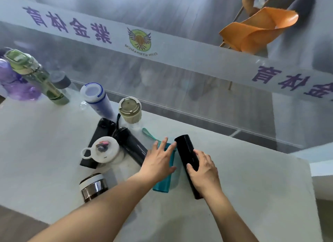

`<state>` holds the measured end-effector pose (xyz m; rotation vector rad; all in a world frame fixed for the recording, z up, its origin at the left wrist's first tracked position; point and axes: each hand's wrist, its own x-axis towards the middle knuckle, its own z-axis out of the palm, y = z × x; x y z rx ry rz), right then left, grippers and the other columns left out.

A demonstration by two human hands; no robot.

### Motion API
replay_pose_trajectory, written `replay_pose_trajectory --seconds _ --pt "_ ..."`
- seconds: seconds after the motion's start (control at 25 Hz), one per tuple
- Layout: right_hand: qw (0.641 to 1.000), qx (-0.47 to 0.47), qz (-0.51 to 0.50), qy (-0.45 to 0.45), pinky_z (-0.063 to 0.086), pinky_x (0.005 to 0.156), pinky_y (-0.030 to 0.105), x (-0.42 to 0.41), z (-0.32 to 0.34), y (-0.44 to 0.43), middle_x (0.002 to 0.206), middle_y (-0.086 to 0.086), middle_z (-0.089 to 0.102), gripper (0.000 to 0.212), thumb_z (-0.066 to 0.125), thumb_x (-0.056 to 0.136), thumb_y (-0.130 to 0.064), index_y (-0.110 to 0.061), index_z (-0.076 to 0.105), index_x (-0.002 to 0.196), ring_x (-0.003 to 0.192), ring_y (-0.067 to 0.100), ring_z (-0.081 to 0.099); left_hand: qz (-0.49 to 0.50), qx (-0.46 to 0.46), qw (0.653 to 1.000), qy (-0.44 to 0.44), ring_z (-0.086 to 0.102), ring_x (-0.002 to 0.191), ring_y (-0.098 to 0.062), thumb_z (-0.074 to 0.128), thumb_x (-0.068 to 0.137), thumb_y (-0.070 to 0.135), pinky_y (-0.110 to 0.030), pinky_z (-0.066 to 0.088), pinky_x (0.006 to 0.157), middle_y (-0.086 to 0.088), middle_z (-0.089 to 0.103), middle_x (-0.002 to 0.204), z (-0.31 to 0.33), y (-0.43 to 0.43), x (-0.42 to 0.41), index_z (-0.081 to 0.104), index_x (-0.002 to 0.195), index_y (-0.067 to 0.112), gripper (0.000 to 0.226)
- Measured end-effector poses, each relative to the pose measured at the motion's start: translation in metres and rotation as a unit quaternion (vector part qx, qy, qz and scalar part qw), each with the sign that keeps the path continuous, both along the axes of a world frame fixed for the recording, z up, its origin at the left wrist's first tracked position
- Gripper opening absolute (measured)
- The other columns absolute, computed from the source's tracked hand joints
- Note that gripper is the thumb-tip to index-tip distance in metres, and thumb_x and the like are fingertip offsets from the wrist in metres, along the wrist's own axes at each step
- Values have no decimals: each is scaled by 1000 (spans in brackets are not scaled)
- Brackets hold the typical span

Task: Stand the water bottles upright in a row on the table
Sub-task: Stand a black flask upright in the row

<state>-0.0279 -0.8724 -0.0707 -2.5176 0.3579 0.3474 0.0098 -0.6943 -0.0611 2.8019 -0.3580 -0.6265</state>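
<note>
Lying bottles (pixel 129 144) crowd the left; table (pixel 252 187) right bare.

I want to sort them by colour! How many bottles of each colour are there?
Purple: 1
Green: 1
Grey-capped clear: 1
White and blue: 1
Beige: 1
Black: 3
White-lidded: 1
Brown and silver: 1
Teal: 1
Total: 11

This looks like a gymnasium lobby. A frosted glass partition (pixel 180 79) at twelve o'clock carries a winged basketball logo (pixel 139 40) and sports lettering; many drinking bottles (pixel 97 97) crowd the white table (pixel 252 187).
</note>
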Motion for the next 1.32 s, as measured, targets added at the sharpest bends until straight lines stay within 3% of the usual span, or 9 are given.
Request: replay_pose_trajectory --seconds 0.2,0.44,0.56,0.64,0.76,0.84,0.92,1.04,1.32 --pt "1000 12 1 28 47 100 41 20 -27 -7 133 8 56 65 69 86 -38 -23 43 144 119 31 57 36 -9 999 1 28 138 -29 72 77 38 -39 26 117 -1 11 161 -17 -2 -35 9 151 37 98" --pt "994 -14 -4 105 49 96 40 39 -40 0 130 10 59 76 75 76 -54 -18 46 136 120 33 58 19 64 998 -11 9 149 -33 66 79 45 -56 -3 119 1 8 164 -14 7 -69 1 150 43 96" --pt "996 20 -13 81 50 95 39 41 -33 7 128 11 60 74 80 73 -47 -17 49 133 117 33 59 16 45 999 0 5 150 -32 63 80 47 -54 -7 119 3 4 165 -10 9 -76 -2 151 41 96" --pt "999 38 -18 29 50 92 39 44 -19 8 125 11 61 72 82 72 -41 -18 50 132 114 34 59 34 14 996 -80 8 151 -33 54 82 54 -54 -4 119 1 9 165 0 14 -84 9 154 37 86" --pt "997 71 -10 -20 49 91 42 49 5 23 124 13 61 71 85 73 -35 -17 49 131 111 35 60 334 11 913 -235 13 150 -36 54 80 59 -57 6 120 -9 16 163 6 92 -119 26 153 32 82" --pt "995 87 -10 -36 51 92 44 50 11 34 123 13 62 70 85 73 -37 -19 48 130 110 35 61 547 18 827 -125 6 149 -40 62 75 63 -58 15 118 -10 -5 164 -4 165 -152 3 154 44 100" --pt "996 83 -1 -36 53 92 45 45 12 51 123 11 62 71 85 73 -39 -22 47 130 109 34 62 600 5 800 -2 10 146 -44 70 74 52 -58 29 112 -8 -14 162 -23 210 -180 -7 150 50 108" --pt "997 69 8 -21 53 93 46 40 13 73 122 9 63 72 84 71 -41 -25 46 129 109 32 62 565 8 825 -24 28 134 -47 73 75 29 -58 42 102 -11 -2 161 -37 222 -184 6 151 46 102" --pt "999 41 2 -28 50 96 41 38 29 88 124 8 60 70 82 72 -37 -21 47 131 112 29 60 499 -104 860 -41 34 129 -44 79 73 21 -51 38 106 -16 15 156 -34 216 -172 36 139 41 81"
